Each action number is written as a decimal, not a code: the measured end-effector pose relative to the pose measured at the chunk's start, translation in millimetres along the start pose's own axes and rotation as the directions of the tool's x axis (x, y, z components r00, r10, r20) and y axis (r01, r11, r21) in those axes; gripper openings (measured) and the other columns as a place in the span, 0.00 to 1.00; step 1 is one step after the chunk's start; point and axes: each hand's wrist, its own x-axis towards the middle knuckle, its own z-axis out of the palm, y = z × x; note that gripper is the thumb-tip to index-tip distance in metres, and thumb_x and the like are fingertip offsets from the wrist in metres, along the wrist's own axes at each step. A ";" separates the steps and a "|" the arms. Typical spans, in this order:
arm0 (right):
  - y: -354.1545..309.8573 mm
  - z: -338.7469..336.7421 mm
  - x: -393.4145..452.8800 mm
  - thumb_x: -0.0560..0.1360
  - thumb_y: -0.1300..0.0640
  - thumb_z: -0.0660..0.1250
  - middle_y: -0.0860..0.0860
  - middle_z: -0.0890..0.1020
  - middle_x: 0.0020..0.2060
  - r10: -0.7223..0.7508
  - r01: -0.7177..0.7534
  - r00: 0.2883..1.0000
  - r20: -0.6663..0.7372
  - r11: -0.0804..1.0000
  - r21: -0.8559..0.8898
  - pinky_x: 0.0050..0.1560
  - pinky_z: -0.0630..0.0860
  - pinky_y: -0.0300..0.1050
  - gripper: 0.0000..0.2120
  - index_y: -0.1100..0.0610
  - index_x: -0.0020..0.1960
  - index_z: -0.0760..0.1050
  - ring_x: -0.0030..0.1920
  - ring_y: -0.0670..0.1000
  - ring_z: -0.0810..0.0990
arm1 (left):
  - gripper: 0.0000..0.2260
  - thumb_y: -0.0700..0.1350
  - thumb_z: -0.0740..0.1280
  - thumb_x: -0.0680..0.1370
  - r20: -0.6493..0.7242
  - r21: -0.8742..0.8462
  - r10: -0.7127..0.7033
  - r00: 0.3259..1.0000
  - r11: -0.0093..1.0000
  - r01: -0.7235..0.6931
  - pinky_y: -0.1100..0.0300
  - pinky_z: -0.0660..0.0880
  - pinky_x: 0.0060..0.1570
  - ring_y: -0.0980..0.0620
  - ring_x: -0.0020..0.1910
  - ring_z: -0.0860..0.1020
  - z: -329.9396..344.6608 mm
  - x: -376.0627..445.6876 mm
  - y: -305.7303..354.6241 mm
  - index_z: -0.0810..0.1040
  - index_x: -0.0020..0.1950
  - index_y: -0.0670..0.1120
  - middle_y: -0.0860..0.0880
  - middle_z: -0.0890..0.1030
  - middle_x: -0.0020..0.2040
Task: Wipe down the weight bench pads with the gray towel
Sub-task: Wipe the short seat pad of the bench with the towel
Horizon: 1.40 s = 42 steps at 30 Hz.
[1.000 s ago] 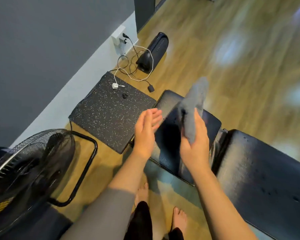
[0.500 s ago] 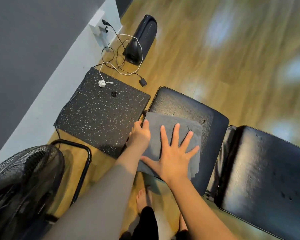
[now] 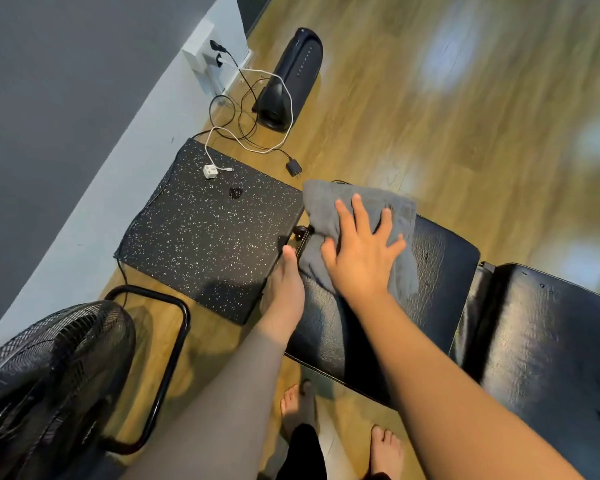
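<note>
The gray towel [image 3: 357, 216] now lies farther up the seat pad [image 3: 440, 271], at its far edge, pushed there under the right hand [image 3: 361, 261] with flat, spread fingers [image 3: 357, 209]. The left hand [image 3: 286, 285] rests at the pad's side; I cannot tell its grip. Wiping has begun; the back pad [image 3: 541, 341] waits.

The right hand [image 3: 362, 258] is lying palm-down with its fingers [image 3: 355, 211] spread and straight, pressing flat on the crumpled gray cloth towel [image 3: 329, 202]; the bare right forearm is reaching up from the lower right corner; the left hand [image 3: 286, 285] is resting edge-on along the left rim of the black padded seat cushion [image 3: 440, 271], its fingers hidden beneath the rim, so their curl cannot be told; the left arm is wearing a taupe sleeve [image 3: 222, 393] down to the wrist.
</note>
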 end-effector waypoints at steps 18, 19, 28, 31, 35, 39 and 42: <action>-23.2 1.2 -66.9 0.79 0.40 0.58 0.45 0.55 0.80 -0.040 0.024 0.995 0.093 0.986 0.165 0.68 0.56 0.70 0.30 0.42 0.79 0.54 0.78 0.61 0.53 | 0.18 0.60 0.61 0.80 -0.021 -0.250 0.208 0.978 0.946 -0.207 0.54 0.77 0.59 0.55 0.53 0.82 -8.3 -15.1 9.5 0.82 0.56 0.49 0.50 0.85 0.53; -18.5 -0.7 -66.9 0.80 0.37 0.54 0.46 0.49 0.81 -0.027 0.006 0.994 0.107 0.982 0.191 0.70 0.52 0.70 0.30 0.42 0.79 0.51 0.79 0.59 0.49 | 0.16 0.59 0.62 0.79 -0.100 -0.166 0.246 0.964 0.951 -0.260 0.54 0.78 0.54 0.56 0.48 0.82 -7.0 -16.4 10.7 0.81 0.51 0.48 0.52 0.85 0.49; -7.7 -9.5 -81.3 0.83 0.42 0.52 0.50 0.41 0.81 0.228 -0.237 0.971 0.073 0.876 0.421 0.75 0.40 0.66 0.28 0.47 0.81 0.53 0.79 0.51 0.36 | 0.12 0.52 0.71 0.75 0.251 -0.097 0.178 0.951 0.983 -0.158 0.51 0.79 0.57 0.51 0.52 0.85 -7.9 -24.5 58.3 0.83 0.56 0.49 0.51 0.87 0.51; -8.0 -22.7 -78.4 0.82 0.43 0.57 0.48 0.42 0.81 0.293 -0.279 0.951 0.097 0.684 0.674 0.77 0.37 0.60 0.30 0.46 0.80 0.52 0.79 0.47 0.37 | 0.13 0.49 0.67 0.80 0.346 -0.338 0.152 0.926 0.941 -0.029 0.49 0.78 0.60 0.47 0.57 0.83 -4.2 -37.9 66.1 0.79 0.63 0.46 0.46 0.85 0.56; -1.8 -56.3 -68.4 0.72 0.38 0.72 0.49 0.60 0.79 0.410 -0.257 0.900 0.146 0.230 0.939 0.77 0.58 0.51 0.41 0.48 0.79 0.60 0.77 0.45 0.59 | 0.13 0.46 0.64 0.82 0.390 -0.516 0.175 0.904 0.855 0.057 0.50 0.81 0.54 0.45 0.53 0.84 -1.2 -51.0 79.5 0.78 0.63 0.41 0.41 0.85 0.55; 8.7 -87.2 -60.4 0.68 0.43 0.74 0.54 0.79 0.66 0.159 -0.312 0.915 0.370 -0.299 0.902 0.62 0.78 0.54 0.40 0.51 0.76 0.64 0.63 0.53 0.80 | 0.19 0.50 0.63 0.82 0.447 -0.583 0.173 0.878 0.801 0.140 0.47 0.79 0.59 0.43 0.60 0.81 6.3 -58.0 80.9 0.75 0.68 0.40 0.39 0.82 0.62; 12.3 -97.3 -54.1 0.73 0.52 0.73 0.57 0.84 0.56 0.015 -0.480 0.862 0.506 -0.297 0.826 0.54 0.81 0.55 0.25 0.57 0.67 0.73 0.56 0.57 0.84 | 0.18 0.55 0.65 0.80 0.353 -0.554 0.165 0.921 0.830 0.064 0.48 0.80 0.57 0.45 0.57 0.83 15.7 -59.5 75.0 0.78 0.65 0.45 0.43 0.84 0.58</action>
